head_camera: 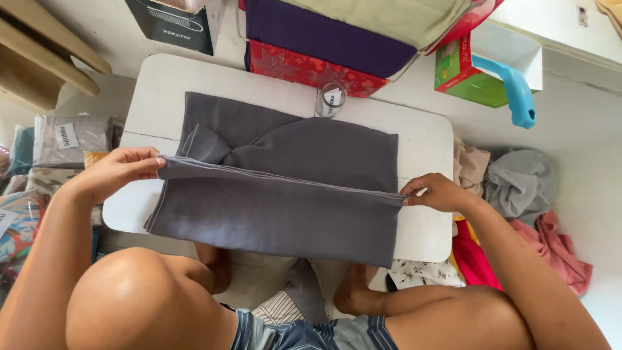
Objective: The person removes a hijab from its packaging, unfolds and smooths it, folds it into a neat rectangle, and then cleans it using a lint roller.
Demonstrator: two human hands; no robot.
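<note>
While both hands pinch grey cloth [278, 194] | left grip [126, 170], right grip [435, 193] holding fold | glass jar [331, 99] beyond, on white table [424, 139]

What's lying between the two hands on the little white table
In the head view, a dark grey cloth spans the stretch: the left hand and right hand each pinch one end of its raised fold over the white table.

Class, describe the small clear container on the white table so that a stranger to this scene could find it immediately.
Start at the white table, mostly covered by the grey cloth. Follow the cloth's far edge toward the red patterned box; the clear round container stands there. It is the only see-through thing on the table, small with a white label.
</note>
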